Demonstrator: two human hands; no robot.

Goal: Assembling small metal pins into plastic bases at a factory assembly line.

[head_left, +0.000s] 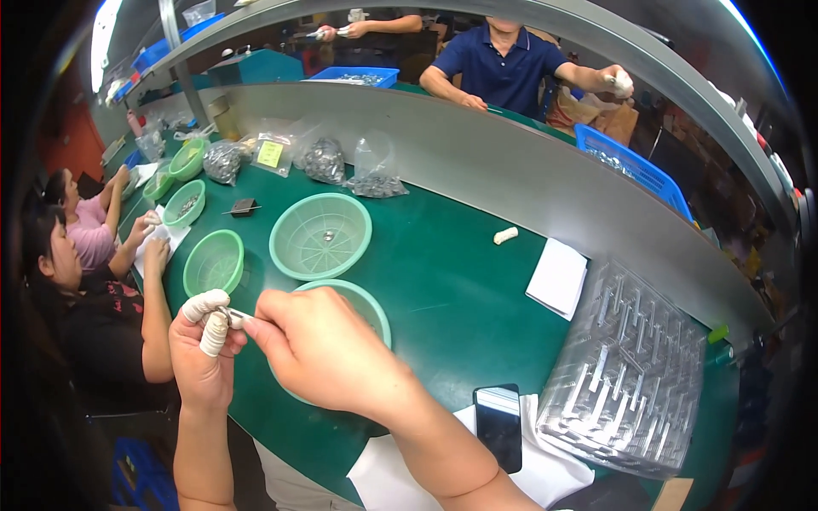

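Observation:
My left hand (203, 362) has white tape-like covers on its thumb and index finger. Those fingertips pinch a small metal part (225, 315), mostly hidden between them. My right hand (319, 345) comes across from the right with thumb and forefinger closed on a thin, light-coloured piece (239, 318); its tip meets the metal part, and its kind is too small to make out. Beneath the right hand is a green plastic basket (381, 319), largely covered. Just beyond it stands another green basket (294, 223) with a few small metal pieces in the bottom.
Clear plastic trays (630, 375) with metal strips are stacked at right. Near me a phone (498, 426) lies on white paper (388, 473). Bags of metal parts (324, 162) line the grey divider (452, 162). People work at left and across the divider.

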